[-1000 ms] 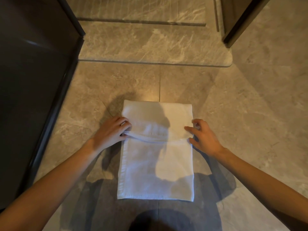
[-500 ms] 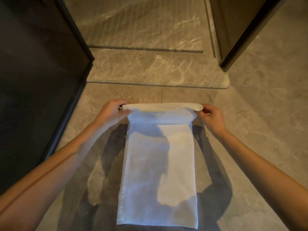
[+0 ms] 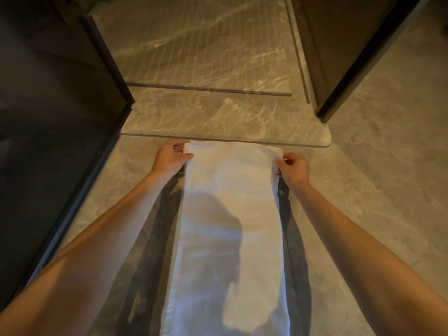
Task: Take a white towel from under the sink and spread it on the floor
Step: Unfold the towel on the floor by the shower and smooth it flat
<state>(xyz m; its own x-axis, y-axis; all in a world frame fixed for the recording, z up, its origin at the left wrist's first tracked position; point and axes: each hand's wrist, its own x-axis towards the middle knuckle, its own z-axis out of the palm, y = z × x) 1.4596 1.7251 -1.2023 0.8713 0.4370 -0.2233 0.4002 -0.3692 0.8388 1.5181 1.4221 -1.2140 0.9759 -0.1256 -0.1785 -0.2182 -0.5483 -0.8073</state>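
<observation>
Pinching the white towel's (image 3: pixel 230 226) far corners, both hands (image 3: pixel 169 157) (image 3: pixel 294 169) near the marble threshold (image 3: pixel 218 122).

Grey-brown marble floor tiles (image 3: pixel 378 180) fill the frame. A raised marble step (image 3: pixel 218 117) with a rounded corner crosses the upper middle. A dark glossy panel (image 3: pixel 48 117) stands at left; a dark door edge (image 3: pixel 344 57) at upper right.

We see dim, warm amber light falling from above and behind us, casting a broad head-and-body shadow down the white towel (image 3: pixel 230 226) and dark bands on the marble floor (image 3: pixel 363 190) beside both forearms. The glass panel (image 3: pixel 48 117) at left reads almost black. Straight lines bow outward at the edges; detail is soft.
</observation>
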